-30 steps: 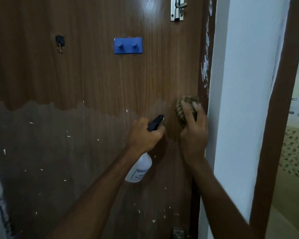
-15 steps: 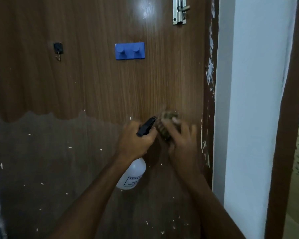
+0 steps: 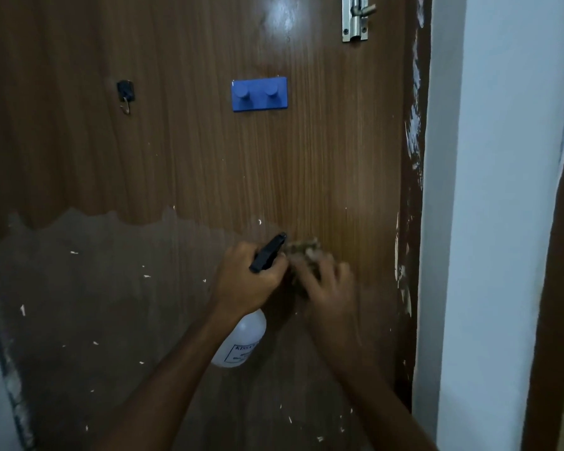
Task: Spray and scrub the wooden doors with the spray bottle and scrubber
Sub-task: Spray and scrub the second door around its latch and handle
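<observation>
White spray bottle (image 3: 240,341) (label unreadable) gripped by left hand (image 3: 246,278); right hand (image 3: 326,283) presses scrubber (image 3: 302,250).

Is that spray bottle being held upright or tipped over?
Tilted. The spray bottle leans in the left hand, its black nozzle angled up-right toward the scrubber, white body hanging down-left below the fist.

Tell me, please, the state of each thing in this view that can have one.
Wooden door: glossy above, dull and flecked with pale bits below.
Spray bottle: held in the left hand, nozzle pointing up toward the door.
Scrubber: pressed against the door by the right hand, blurred.
Slide bolt: whether engaged, cannot tell.
Blue hook rack: nothing hanging.
</observation>
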`<state>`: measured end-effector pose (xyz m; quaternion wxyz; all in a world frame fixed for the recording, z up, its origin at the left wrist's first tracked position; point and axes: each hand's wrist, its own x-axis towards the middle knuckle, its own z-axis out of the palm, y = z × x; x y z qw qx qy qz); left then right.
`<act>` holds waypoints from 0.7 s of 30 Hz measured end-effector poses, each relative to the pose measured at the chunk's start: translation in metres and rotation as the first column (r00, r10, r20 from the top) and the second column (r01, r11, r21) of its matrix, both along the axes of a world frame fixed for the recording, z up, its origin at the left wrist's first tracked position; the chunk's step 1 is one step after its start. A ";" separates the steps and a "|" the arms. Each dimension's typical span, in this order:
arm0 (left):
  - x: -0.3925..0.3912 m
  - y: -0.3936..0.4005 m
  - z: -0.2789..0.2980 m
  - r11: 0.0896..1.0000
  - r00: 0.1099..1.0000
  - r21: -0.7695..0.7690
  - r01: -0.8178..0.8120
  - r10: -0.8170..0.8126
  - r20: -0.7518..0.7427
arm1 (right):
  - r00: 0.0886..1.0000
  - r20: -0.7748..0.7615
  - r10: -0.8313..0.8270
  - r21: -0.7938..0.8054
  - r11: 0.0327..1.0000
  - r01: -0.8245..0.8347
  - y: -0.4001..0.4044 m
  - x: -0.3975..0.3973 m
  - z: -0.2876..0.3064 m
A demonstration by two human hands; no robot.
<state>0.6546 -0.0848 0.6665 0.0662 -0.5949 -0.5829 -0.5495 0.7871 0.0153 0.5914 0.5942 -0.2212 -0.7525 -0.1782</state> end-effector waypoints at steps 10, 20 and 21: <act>-0.012 -0.008 -0.023 0.990 0.987 -0.001 -0.138 0.138 0.081 | 0.985 -0.175 0.015 0.047 0.999 -0.007 0.011 -0.037 0.099; -0.040 -0.032 -0.027 0.979 0.978 -0.034 -0.202 0.203 0.041 | 0.997 -0.066 0.028 0.030 0.999 -0.026 -0.008 -0.052 0.097; -0.044 -0.032 -0.023 0.979 0.979 -0.027 -0.200 0.201 0.040 | 0.993 -0.113 0.024 0.011 1.000 -0.023 -0.007 -0.058 0.113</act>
